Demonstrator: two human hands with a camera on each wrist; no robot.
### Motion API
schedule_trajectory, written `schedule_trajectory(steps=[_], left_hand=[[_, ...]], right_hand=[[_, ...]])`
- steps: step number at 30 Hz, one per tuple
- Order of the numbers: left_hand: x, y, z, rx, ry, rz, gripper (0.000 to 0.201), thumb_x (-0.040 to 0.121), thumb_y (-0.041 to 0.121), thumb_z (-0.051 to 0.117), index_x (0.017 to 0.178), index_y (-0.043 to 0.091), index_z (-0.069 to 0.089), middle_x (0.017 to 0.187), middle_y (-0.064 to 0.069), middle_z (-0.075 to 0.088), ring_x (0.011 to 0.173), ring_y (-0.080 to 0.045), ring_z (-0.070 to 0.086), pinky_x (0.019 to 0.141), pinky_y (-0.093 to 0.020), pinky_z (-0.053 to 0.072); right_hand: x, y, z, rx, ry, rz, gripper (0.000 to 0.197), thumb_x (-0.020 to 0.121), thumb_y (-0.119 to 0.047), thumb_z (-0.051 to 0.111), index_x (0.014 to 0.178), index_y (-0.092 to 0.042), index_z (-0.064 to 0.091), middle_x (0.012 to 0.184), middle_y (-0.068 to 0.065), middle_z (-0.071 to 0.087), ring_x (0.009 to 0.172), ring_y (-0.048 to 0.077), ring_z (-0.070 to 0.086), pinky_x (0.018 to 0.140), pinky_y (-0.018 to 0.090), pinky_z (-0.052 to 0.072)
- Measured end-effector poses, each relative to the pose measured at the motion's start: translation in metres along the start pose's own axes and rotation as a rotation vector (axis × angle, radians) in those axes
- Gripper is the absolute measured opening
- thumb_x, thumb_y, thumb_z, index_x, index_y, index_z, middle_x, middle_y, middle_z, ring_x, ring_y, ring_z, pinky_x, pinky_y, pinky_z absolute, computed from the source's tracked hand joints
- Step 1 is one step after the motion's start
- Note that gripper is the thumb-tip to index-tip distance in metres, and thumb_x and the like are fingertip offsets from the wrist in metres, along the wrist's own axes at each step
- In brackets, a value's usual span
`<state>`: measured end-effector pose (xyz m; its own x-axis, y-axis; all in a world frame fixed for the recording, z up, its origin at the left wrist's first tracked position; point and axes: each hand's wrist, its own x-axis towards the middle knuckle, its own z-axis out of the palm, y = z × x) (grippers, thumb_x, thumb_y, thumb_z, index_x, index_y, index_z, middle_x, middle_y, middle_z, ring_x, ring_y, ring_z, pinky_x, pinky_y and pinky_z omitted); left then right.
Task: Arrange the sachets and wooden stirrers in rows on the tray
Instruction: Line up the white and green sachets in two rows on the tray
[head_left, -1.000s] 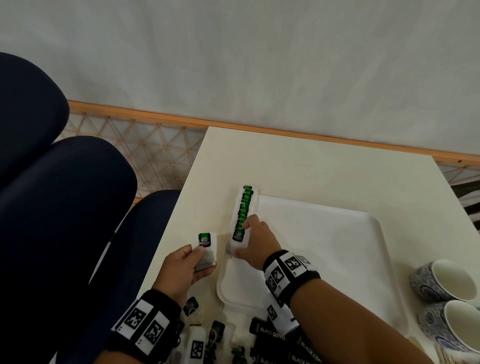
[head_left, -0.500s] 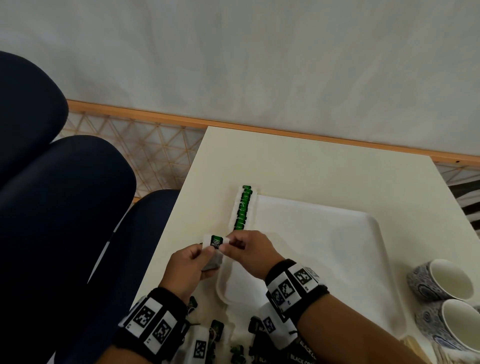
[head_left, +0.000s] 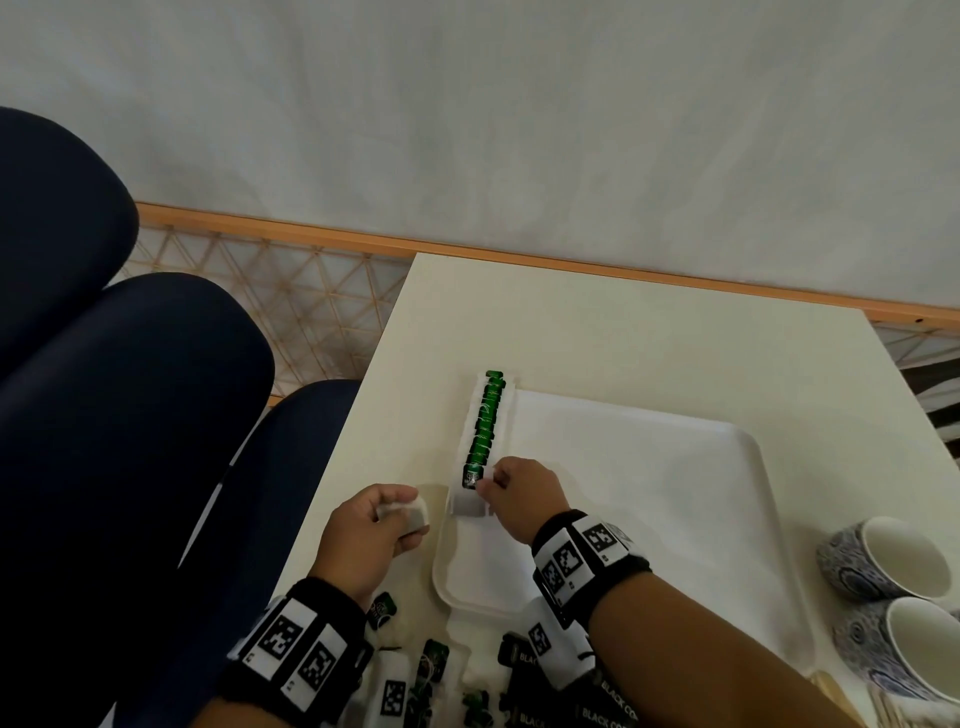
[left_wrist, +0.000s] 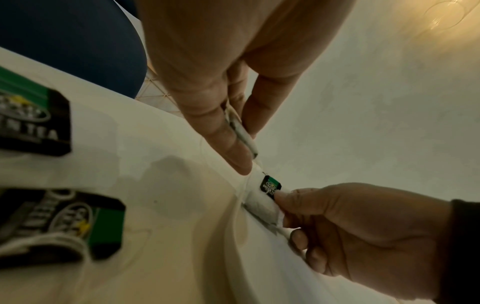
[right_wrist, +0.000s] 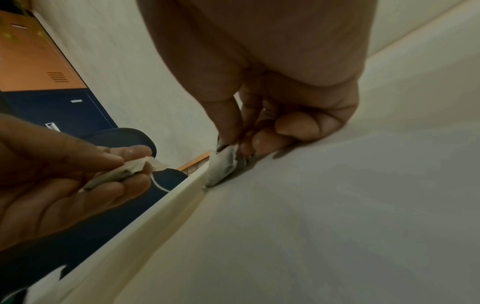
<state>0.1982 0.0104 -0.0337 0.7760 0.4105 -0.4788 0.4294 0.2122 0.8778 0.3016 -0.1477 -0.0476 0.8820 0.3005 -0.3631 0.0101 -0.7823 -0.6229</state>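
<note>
A white tray (head_left: 675, 519) lies on the cream table. A row of green tea sachets (head_left: 485, 421) runs along its left rim. My right hand (head_left: 485, 480) pinches one green-tagged tea sachet (left_wrist: 270, 188) and holds it down at the near end of that row, against the rim (right_wrist: 223, 164). My left hand (head_left: 402, 519) hovers just left of the tray and pinches another tea sachet (head_left: 410, 514) between thumb and fingers (left_wrist: 240, 133). That sachet's tag is hidden.
Loose green tea sachets (head_left: 434, 660) and black coffee sachets (head_left: 524, 660) lie at the table's near edge under my wrists. Two blue-patterned cups (head_left: 883, 556) stand right of the tray, with wooden stirrers (head_left: 831, 691) in front. Dark blue chairs (head_left: 130, 415) stand beside the table's left edge.
The hands met beside the tray and my right hand took a green-tagged sachet from the left. It then moved right and laid it at the row's near end. My left hand drew back.
</note>
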Motion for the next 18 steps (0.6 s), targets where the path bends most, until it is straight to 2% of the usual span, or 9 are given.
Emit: schedule_trajectory(steps=[3,4,6,9,13,16,18], left_hand=[[0.000,0.000,0.000,-0.018,-0.003,0.000,0.015,0.088,-0.008,0.057,0.095,0.003,0.065,0.104,-0.014,0.063,0.087,-0.031,0.068,0.080,-0.035,0.057],[0.000,0.000,-0.001,-0.021,-0.002,-0.001,0.015,0.087,-0.008,0.058,0.095,0.003,0.065,0.104,-0.013,0.063,0.087,-0.031,0.068,0.081,-0.036,0.057],[0.000,-0.001,-0.002,-0.023,0.000,0.000,0.015,0.087,-0.008,0.058,0.094,0.003,0.065,0.105,-0.013,0.063,0.087,-0.031,0.068,0.081,-0.036,0.057],[0.002,-0.003,-0.004,-0.022,-0.004,-0.003,0.015,0.088,-0.008,0.058,0.094,0.003,0.066,0.106,-0.015,0.064,0.087,-0.032,0.068,0.079,-0.035,0.057],[0.003,-0.004,-0.002,-0.012,-0.027,0.008,0.018,0.086,-0.008,0.059,0.097,0.005,0.064,0.109,-0.017,0.063,0.085,-0.030,0.069,0.076,-0.033,0.058],[0.004,-0.004,-0.002,-0.022,-0.032,0.020,0.036,0.084,-0.010,0.060,0.109,0.015,0.058,0.111,-0.016,0.060,0.092,-0.036,0.068,0.073,-0.033,0.058],[0.004,-0.003,-0.002,-0.025,-0.041,0.027,0.052,0.083,-0.009,0.061,0.122,0.023,0.050,0.109,-0.017,0.061,0.094,-0.040,0.067,0.076,-0.037,0.058]], right_hand=[[0.000,-0.003,0.001,0.093,0.013,0.065,0.022,0.091,-0.034,0.061,0.081,-0.019,0.048,0.084,-0.001,0.057,0.078,0.017,0.053,0.057,0.020,0.037],[-0.002,-0.003,0.001,0.139,0.019,0.089,0.025,0.088,-0.036,0.065,0.091,-0.019,0.047,0.090,0.000,0.058,0.078,0.017,0.054,0.057,0.021,0.038],[-0.007,-0.003,-0.001,0.164,-0.004,0.098,0.046,0.079,-0.041,0.075,0.103,-0.020,0.041,0.091,0.000,0.056,0.074,0.014,0.052,0.054,0.022,0.036],[-0.010,-0.005,-0.003,0.092,-0.049,0.054,0.062,0.071,-0.041,0.082,0.105,-0.021,0.034,0.087,-0.003,0.054,0.070,0.010,0.048,0.053,0.022,0.036],[-0.008,-0.008,0.000,-0.004,-0.057,0.012,0.062,0.072,-0.036,0.081,0.105,-0.021,0.031,0.097,0.001,0.056,0.079,0.017,0.053,0.059,0.024,0.039],[-0.006,-0.010,0.000,-0.024,-0.043,0.014,0.062,0.072,-0.039,0.080,0.106,-0.020,0.032,0.099,0.001,0.054,0.082,0.019,0.052,0.063,0.026,0.039],[-0.006,-0.011,-0.001,-0.008,-0.003,0.010,0.061,0.073,-0.044,0.078,0.106,-0.021,0.033,0.099,0.001,0.054,0.083,0.019,0.053,0.062,0.025,0.039]])
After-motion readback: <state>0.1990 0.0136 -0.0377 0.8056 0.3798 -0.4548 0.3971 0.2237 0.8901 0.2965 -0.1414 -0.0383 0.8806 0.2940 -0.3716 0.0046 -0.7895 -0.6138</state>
